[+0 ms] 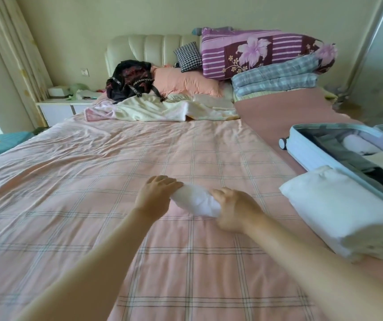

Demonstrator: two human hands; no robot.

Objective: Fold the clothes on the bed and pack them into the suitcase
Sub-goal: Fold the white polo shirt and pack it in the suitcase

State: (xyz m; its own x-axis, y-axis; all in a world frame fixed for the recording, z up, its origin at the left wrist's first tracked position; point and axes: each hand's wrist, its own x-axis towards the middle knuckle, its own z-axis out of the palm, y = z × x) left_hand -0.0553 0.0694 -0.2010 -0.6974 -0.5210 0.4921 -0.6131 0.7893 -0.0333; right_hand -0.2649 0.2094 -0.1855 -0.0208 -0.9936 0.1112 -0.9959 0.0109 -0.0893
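Observation:
A small white garment (195,200) is rolled into a tight bundle at the middle of the pink checked bed (93,181). My left hand (155,195) grips its left end and my right hand (234,210) grips its right end. A folded white garment (338,212) lies at the right, beside the open light-blue suitcase (301,149). The suitcase holds several packed clothes, white, cream and dark. Crumpled cream and pink clothes (160,110) lie farther up the bed.
A black backpack (130,79) and a peach pillow (185,82) sit at the headboard. Stacked purple and checked quilts (267,59) fill the back right. A white nightstand (65,105) stands at the left by the curtain.

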